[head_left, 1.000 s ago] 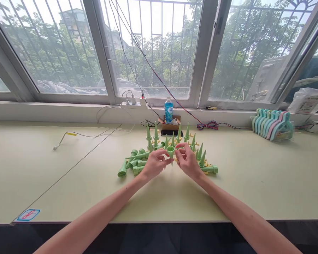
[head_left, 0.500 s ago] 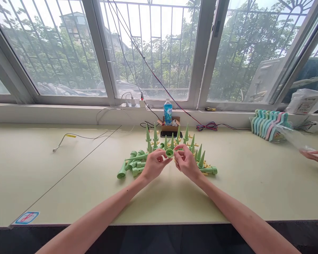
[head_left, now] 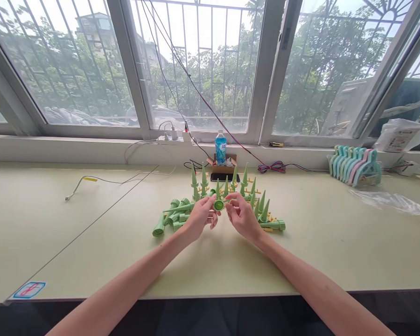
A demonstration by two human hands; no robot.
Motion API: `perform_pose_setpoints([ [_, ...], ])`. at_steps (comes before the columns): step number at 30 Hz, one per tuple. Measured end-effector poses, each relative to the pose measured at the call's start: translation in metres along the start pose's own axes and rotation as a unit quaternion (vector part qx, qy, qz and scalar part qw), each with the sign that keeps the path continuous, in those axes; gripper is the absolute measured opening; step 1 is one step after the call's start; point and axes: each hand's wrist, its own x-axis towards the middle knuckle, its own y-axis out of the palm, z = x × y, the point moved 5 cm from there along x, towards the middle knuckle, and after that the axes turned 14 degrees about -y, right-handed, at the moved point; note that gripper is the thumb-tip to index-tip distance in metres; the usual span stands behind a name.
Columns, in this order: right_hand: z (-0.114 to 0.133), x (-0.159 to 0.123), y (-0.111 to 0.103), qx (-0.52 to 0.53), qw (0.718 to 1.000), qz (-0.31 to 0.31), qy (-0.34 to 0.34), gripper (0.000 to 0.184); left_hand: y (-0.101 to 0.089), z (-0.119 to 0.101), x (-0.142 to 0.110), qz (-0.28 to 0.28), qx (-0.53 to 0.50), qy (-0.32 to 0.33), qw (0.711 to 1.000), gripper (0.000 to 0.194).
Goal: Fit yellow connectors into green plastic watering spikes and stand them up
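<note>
My left hand (head_left: 202, 214) grips a green plastic watering spike (head_left: 219, 205), its round hollow end turned toward me. Thumb and forefinger hold the rim, while the other fingers curl below. Just to its right, my right hand (head_left: 243, 215) is closed in a pinch close to that end; what lies between its fingertips is too small to make out. Behind the hands, several green watering spikes (head_left: 244, 181) stand point up with small yellow valves (head_left: 255, 191) around them. More green spikes (head_left: 159, 227) lie on their sides left of my left hand, and one spike (head_left: 275, 225) lies at the right.
A blue-liquid bottle (head_left: 220, 149) stands in a small cardboard box (head_left: 214, 168) behind a dark phone (head_left: 217, 177). Farther right are pastel hangers (head_left: 355, 165) and clear plastic film (head_left: 392, 201) on the table (head_left: 336, 252). A cable (head_left: 74, 189) lies at the left.
The held spike's open end has shifted slightly left and down, and my left hand's lower fingers have loosened. Another person's hand at the right has left the view, leaving the plastic film on the table.
</note>
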Motion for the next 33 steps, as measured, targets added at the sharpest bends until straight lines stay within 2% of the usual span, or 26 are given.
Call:
perform_pose_setpoints([
  [7,0.000,0.000,0.001,-0.004,1.000,0.012,-0.001,0.021,0.001,0.000,-0.001,0.023,0.010,0.000,1.000,0.037],
  [20,-0.004,0.001,-0.004,0.007,1.000,-0.006,0.012,0.022,0.007,-0.013,-0.015,0.005,0.107,0.079,0.991,0.042],
  [33,-0.003,0.002,-0.005,0.010,0.999,-0.025,0.019,0.024,0.004,-0.007,-0.010,0.001,0.142,0.136,0.981,0.051],
])
